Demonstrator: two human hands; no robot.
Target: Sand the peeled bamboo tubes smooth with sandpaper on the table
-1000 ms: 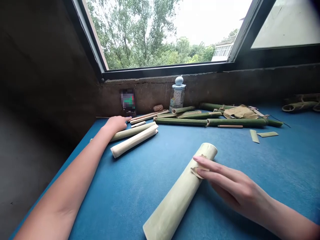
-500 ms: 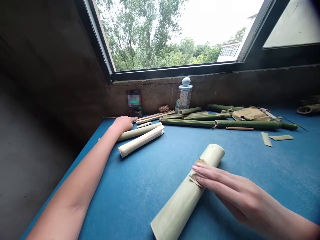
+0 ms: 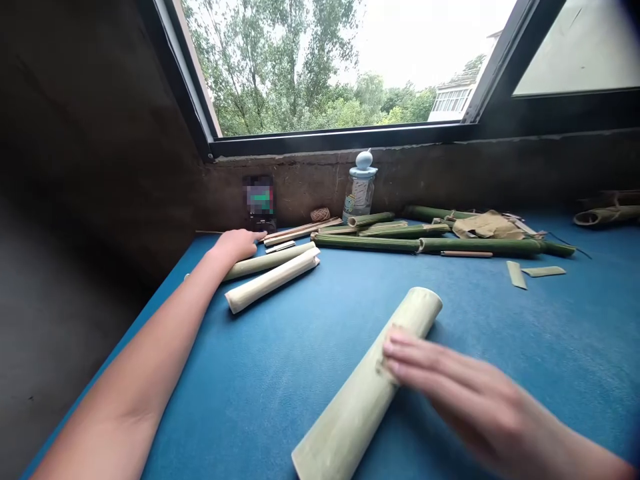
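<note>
A thick pale peeled bamboo section (image 3: pixel 365 387) lies diagonally on the blue table (image 3: pixel 280 347) in front of me. My right hand (image 3: pixel 445 387) rests on its upper part, fingers stretched flat over a small brown scrap, slightly blurred. My left hand (image 3: pixel 234 245) reaches far to the back left, fingers extended beside thin pale sticks (image 3: pixel 295 233) and just past two slimmer peeled bamboo pieces (image 3: pixel 270 277). A small dark device (image 3: pixel 259 203) stands against the wall close to its fingertips.
Long green bamboo stalks (image 3: pixel 440 245) lie along the back wall with brown husk scraps (image 3: pixel 487 225). A glass jar with a pale blue lid (image 3: pixel 360 190) and a twine ball (image 3: pixel 320 215) stand beneath the window. Two flat green slivers (image 3: pixel 530 273) lie at right.
My right hand has slid slightly down the thick bamboo piece, with some blur. My left hand stays at the back left. The view has shifted a little.
</note>
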